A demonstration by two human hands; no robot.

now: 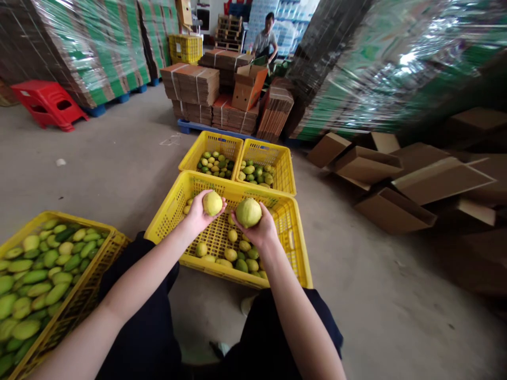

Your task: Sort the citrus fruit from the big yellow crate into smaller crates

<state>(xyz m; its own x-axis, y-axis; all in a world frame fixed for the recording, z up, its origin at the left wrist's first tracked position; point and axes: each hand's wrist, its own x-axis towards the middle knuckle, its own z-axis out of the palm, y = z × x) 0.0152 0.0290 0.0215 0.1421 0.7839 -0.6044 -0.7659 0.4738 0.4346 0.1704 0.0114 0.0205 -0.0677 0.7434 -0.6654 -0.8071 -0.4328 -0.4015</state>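
Observation:
My left hand (pixel 195 215) is wrapped around a yellow lemon (pixel 213 203), with the fingertips showing past its right side. A larger, greener lemon (pixel 249 212) rests in my right hand (pixel 264 230), the fingers curled under and behind it. Both hands are above a big yellow perforated crate (pixel 295 248) between my knees. Along its near side and right half lie loose lemons (pixel 231 255), some yellow and some green; a few more show at its left. Much of the crate's slatted bottom is bare.
Two smaller yellow crates (pixel 291 168) with fruit adjoin the far side. A full crate (pixel 49 215) of green fruit stands at my left. Flattened cartons (pixel 192 87) sit on a blue pallet ahead, a seated person (pixel 266 39) behind. Open cardboard boxes (pixel 392 206) lie right; a red stool (pixel 49 103) stands left.

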